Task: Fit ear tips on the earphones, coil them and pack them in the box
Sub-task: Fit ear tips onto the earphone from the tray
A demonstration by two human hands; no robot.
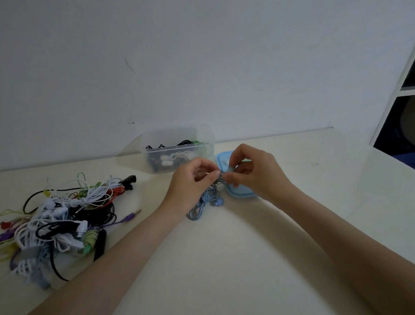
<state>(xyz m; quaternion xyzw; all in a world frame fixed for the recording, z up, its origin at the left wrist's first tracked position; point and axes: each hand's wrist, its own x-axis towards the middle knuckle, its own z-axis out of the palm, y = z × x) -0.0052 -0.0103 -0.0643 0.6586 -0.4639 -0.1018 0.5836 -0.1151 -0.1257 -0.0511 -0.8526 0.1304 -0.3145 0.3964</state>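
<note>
I log a cream table (230, 263). At its left, a loose heap of tangled earphones (59, 223), many colours. At the back, a clear plastic box (177, 150) holding coiled black, white and green sets. Beside it, a small blue container (241, 192), contents hidden. My left hand (193, 179) and right hand (252, 169) meet fingertip to fingertip, both pinching the blue-grey earphones (205, 202), whose cord hangs to the table between them.
</note>
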